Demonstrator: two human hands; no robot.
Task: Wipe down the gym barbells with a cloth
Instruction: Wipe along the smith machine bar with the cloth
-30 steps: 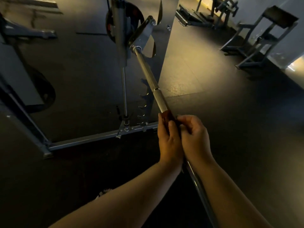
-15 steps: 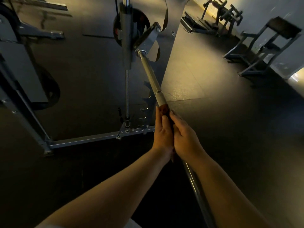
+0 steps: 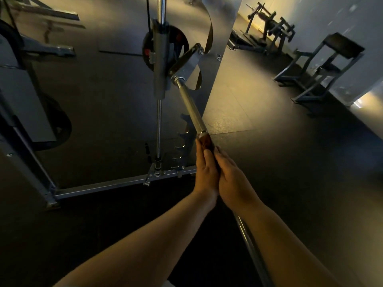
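A steel barbell (image 3: 191, 109) runs diagonally from a hook bracket (image 3: 187, 63) on the rack down past my right forearm. A reddish-brown cloth (image 3: 205, 142) is wrapped round it just below a collar ring. My left hand (image 3: 206, 170) grips the cloth and bar from the left. Pressed against it, my right hand (image 3: 233, 177) holds them from the right, its fingers lying along the bar. Only the cloth's top end shows above my fingertips.
The bar belongs to a rack with a vertical guide rod (image 3: 159, 125), a toothed catch plate (image 3: 182, 141) and a floor frame (image 3: 103, 186). A weight plate (image 3: 180, 46) hangs behind the rod. Benches (image 3: 323, 65) stand at the far right on the dark rubber floor.
Both hands have slid the cloth up the bar toward the collar ring, and my fingers have stretched out along the bar.
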